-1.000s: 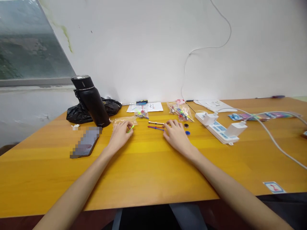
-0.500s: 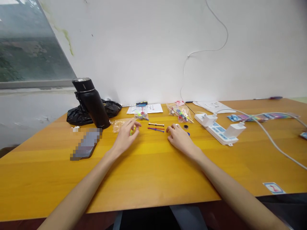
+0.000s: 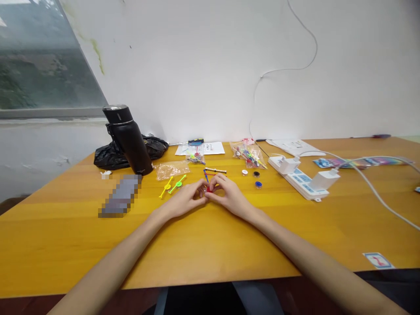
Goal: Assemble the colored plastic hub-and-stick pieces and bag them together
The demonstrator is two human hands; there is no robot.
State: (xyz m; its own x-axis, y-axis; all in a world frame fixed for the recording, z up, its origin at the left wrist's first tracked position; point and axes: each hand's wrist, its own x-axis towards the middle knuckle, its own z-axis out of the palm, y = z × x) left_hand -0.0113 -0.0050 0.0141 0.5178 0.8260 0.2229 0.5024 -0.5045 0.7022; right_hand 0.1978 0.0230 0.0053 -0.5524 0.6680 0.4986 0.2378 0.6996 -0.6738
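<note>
My left hand (image 3: pixel 186 197) and my right hand (image 3: pixel 231 195) meet over the table, fingers curled in a pinch. Between their fingertips is a small red disc (image 3: pixel 209 189), partly hidden by the fingers. Just beyond lie a white arrow-like stick (image 3: pixel 215 170), a red stick (image 3: pixel 211 174) and a blue stick (image 3: pixel 206 176), the last two partly covered by my right hand. Left of my left hand rest a yellow spinner (image 3: pixel 166 187) and a green spinner (image 3: pixel 177 184). Right of my right hand sit a white disc (image 3: pixel 244 173), a black disc (image 3: pixel 256 174) and a blue disc (image 3: pixel 258 185).
A clear bag (image 3: pixel 172 169), bags of small parts (image 3: pixel 250 155), papers (image 3: pixel 215 148) and a screwdriver (image 3: pixel 196 141) lie toward the wall. A black bottle (image 3: pixel 133 144) and a phone (image 3: pixel 120 197) stand left; a power strip (image 3: pixel 300 181) with chargers and cables lies right.
Both hands have come inward to meet at the middle, now around the red disc. The spinners on the left and the discs on the right are uncovered. The blue stick lies at a different angle.
</note>
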